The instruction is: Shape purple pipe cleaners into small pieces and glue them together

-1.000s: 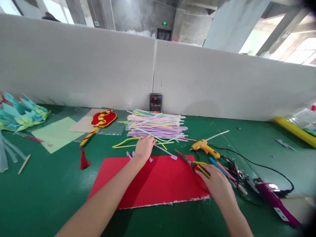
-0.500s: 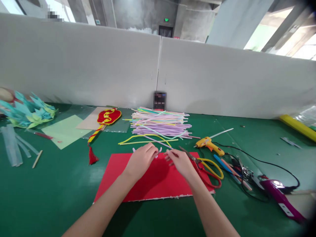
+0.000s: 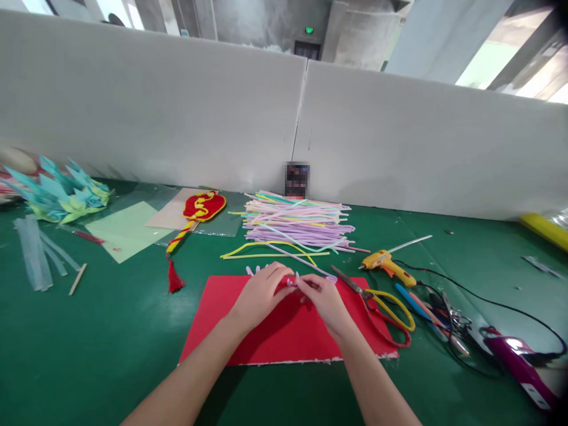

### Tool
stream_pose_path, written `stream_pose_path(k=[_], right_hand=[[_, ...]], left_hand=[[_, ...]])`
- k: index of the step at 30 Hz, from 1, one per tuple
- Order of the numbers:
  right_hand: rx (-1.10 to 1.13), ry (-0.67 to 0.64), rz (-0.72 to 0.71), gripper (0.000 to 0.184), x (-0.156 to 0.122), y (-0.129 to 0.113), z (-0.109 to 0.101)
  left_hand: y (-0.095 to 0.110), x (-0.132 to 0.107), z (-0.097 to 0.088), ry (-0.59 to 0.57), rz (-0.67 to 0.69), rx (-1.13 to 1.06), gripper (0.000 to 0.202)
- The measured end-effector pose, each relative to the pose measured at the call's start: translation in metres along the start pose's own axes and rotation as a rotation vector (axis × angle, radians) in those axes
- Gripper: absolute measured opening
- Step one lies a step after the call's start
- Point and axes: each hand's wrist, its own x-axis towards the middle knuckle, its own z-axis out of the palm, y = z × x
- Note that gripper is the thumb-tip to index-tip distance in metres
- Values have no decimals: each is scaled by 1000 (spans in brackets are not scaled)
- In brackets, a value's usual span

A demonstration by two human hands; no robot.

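Observation:
Both of my hands meet over the far edge of a red sheet [image 3: 284, 331] on the green table. My left hand [image 3: 261, 293] and my right hand [image 3: 322, 299] have curled fingers pinching a small pale purple piece [image 3: 291, 281] between them. A long purple pipe cleaner [image 3: 306, 265] lies just beyond my fingers. A stack of pastel pipe cleaners [image 3: 298, 225] lies further back. Scissors with yellow and red handles [image 3: 381, 302] lie just right of my right hand, on the sheet's right edge.
A yellow glue gun [image 3: 388, 263] with a black cord, pens [image 3: 421, 305] and a purple tool [image 3: 519, 358] lie at the right. A red and yellow ornament with a tassel [image 3: 195, 216], pale green paper [image 3: 124, 231], teal paper shapes [image 3: 57, 192] and clear sticks [image 3: 33, 257] lie at the left. A white partition [image 3: 284, 130] stands behind.
My right hand left the scissors and came left to meet my left hand. My left hand drew back from the pipe cleaner pile onto the red sheet. The view shifted left.

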Motion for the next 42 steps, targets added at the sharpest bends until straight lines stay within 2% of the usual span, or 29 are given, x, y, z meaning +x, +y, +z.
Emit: stream_pose_path(k=[3,10,15,24,27,32,34,38,42], right_hand=[[36,-83,11,32,-3,-4,-3],[34,-125,21,28,-6,-5,-9],[10,-138,66,30,-7,-5,-9],[-64,-189,59,28,-6,-3,-11],[-80,-162,8,27,-5,-3,-9],[-104,-48,-92,25,-2,-4,-7],[-112,-67,-92,23,-3,-4,-6],[-159,-123,-100,20,-6,-6,-5],[-172,-136,-100,20,-7,-7,-4]], left_hand=[[0,0,-3,-5,-35,-148,36],[1,-1,-4,-10,26,-201,23],[1,-2,-6,-9,43,-148,21],[2,-4,-10,-10,97,27,20],[3,-4,-9,11,104,34,20],[3,-4,-8,42,23,14,24],[4,-4,-8,18,71,87,23],[2,-7,-10,-35,253,320,18],[-1,-9,-12,-44,303,424,17]])
